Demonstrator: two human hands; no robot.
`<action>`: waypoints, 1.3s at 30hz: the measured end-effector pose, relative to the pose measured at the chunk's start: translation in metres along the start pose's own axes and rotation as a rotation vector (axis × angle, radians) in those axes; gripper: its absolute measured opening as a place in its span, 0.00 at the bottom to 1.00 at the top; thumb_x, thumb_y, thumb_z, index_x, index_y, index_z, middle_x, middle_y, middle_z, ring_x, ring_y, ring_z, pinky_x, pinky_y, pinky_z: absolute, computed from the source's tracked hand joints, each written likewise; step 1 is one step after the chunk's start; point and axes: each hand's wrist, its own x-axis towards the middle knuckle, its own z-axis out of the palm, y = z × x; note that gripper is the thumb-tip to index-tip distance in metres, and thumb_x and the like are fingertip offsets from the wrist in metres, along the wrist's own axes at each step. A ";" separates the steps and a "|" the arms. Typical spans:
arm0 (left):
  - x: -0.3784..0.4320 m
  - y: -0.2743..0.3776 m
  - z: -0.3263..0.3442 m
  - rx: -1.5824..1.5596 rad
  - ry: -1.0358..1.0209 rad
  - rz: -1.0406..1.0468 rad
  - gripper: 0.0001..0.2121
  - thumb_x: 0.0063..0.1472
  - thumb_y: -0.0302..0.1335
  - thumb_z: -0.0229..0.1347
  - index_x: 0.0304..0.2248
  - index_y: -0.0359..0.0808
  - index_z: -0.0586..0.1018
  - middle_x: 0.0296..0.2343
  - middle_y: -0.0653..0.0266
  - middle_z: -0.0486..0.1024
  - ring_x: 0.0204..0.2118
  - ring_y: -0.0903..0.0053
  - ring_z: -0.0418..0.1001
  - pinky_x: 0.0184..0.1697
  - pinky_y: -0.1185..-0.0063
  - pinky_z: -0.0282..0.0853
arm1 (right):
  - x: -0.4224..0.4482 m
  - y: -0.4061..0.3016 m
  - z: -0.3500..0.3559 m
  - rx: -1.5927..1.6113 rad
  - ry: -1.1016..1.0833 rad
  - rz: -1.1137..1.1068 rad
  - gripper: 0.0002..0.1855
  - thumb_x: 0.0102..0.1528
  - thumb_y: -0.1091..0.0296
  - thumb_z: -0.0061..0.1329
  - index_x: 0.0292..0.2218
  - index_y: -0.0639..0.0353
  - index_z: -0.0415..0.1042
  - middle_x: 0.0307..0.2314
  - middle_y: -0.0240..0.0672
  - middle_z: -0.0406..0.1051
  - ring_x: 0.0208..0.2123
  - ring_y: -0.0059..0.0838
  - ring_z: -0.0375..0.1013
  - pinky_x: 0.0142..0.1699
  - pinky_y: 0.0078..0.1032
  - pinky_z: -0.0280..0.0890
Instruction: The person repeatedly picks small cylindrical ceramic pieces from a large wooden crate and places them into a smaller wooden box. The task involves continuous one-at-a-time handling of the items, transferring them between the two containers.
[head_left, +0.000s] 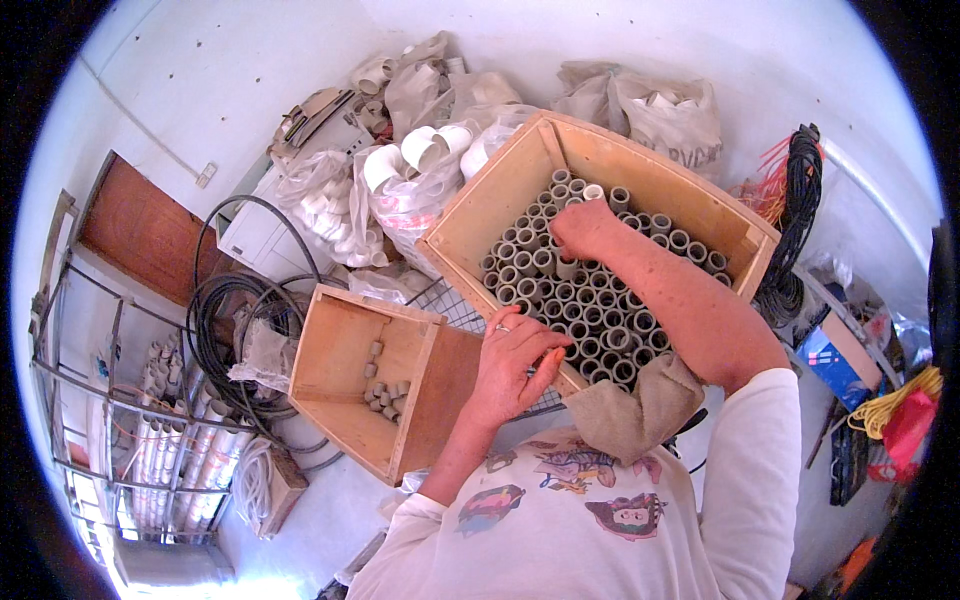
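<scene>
A large wooden box (667, 169) stands before me, packed with many short grey plastic pipe pieces (616, 339) set upright. My right hand (585, 229) reaches into it with curled fingers, over the pieces; a grey piece shows just below the fingers, and whether they grip it I cannot tell. Near the far wall of the box one whitish piece (593, 193) stands among the grey ones. My left hand (521, 352) rests on the near left rim of the box, fingers somewhat spread, a ring on one finger. A brown cloth (637, 412) hangs over the near corner.
On the left stands a smaller wooden box (337, 420) with several small grey fittings (386, 397). Bags of white pipe fittings (420, 180) lie behind. A coiled black hose (217, 322) is at the left, a metal rack (112, 390) beyond it. Black cable (795, 202) hangs at the right.
</scene>
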 end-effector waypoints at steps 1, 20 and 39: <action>0.000 0.000 0.000 0.003 0.000 0.000 0.06 0.52 0.26 0.54 0.30 0.39 0.79 0.22 0.66 0.70 0.30 0.71 0.69 0.52 0.67 0.57 | -0.001 -0.002 -0.001 0.021 -0.021 -0.003 0.13 0.44 0.61 0.56 0.33 0.56 0.78 0.32 0.38 0.76 0.37 0.36 0.76 0.41 0.36 0.70; -0.001 0.000 0.001 0.013 0.007 0.004 0.06 0.52 0.26 0.54 0.30 0.39 0.79 0.23 0.66 0.71 0.30 0.71 0.70 0.52 0.67 0.57 | -0.005 -0.004 -0.008 -0.002 -0.156 -0.014 0.15 0.46 0.64 0.53 0.36 0.59 0.78 0.37 0.38 0.76 0.40 0.37 0.75 0.42 0.37 0.70; -0.001 0.000 0.001 0.001 -0.014 -0.011 0.07 0.52 0.24 0.52 0.31 0.38 0.80 0.24 0.66 0.73 0.30 0.71 0.72 0.54 0.63 0.55 | -0.005 -0.006 -0.010 -0.034 -0.047 -0.016 0.12 0.45 0.66 0.52 0.34 0.57 0.78 0.33 0.38 0.77 0.37 0.36 0.76 0.39 0.35 0.71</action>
